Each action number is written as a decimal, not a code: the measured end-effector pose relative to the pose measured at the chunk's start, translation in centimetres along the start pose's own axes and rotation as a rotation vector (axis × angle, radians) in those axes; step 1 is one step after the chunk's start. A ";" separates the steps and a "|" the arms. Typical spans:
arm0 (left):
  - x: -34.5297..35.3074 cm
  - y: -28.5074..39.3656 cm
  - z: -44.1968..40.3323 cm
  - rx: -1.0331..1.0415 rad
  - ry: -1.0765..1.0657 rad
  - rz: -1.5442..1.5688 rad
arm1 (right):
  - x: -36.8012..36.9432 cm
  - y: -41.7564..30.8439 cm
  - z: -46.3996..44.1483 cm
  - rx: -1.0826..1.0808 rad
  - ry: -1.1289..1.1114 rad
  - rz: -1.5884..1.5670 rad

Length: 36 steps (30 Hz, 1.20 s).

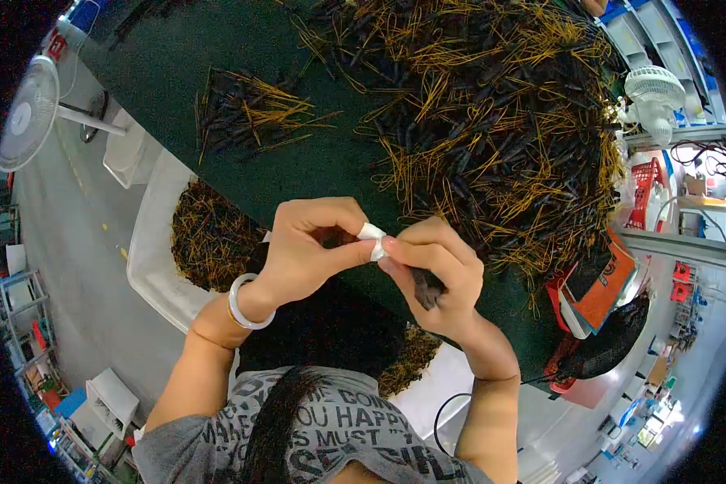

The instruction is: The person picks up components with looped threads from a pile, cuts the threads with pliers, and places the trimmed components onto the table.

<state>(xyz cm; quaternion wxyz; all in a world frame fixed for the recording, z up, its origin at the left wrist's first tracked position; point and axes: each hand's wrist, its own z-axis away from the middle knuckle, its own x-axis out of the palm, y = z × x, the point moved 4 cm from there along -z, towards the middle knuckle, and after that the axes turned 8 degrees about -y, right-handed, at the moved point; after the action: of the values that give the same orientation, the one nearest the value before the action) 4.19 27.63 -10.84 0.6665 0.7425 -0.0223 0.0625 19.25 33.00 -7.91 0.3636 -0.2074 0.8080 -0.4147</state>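
Note:
In the middle of the head view my left hand (302, 242), with a pale bangle (235, 300) on the wrist, has thumb and forefinger brought together. White tape-like wrapping (371, 231) covers those fingertips. My right hand (448, 270) pinches the white material at the tip of the left thumb, so the hands touch. A dark piece (429, 292) shows at the right palm; I cannot tell whether it is held. Whether anything else sits between the left fingertips is hidden. Both hands are above the near edge of the dark green table (331, 173).
A big heap of black pieces with yellow wires (492, 121) covers the table's right side; a smaller bunch (254, 113) lies left. A white bin (157, 274) below holds more. Fans (24, 117) stand at both sides. An orange booklet (601, 282) lies at right.

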 end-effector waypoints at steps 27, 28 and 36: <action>-2.5 -1.8 -7.7 0.326 -0.275 -1.138 | -3.8 3.9 0.4 0.564 0.305 -0.715; -2.7 -0.7 -7.2 0.245 -0.239 -0.874 | -3.5 3.7 0.1 0.567 0.285 -0.665; -2.4 1.1 -4.3 0.006 -0.003 0.005 | -0.4 2.5 -0.7 0.521 0.004 -0.130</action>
<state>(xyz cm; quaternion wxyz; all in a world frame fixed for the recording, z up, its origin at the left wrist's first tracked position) 1.43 31.65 -9.58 0.6642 0.7445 -0.0246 0.0631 18.88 35.08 -9.52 0.3758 -0.1577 0.6595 -0.6317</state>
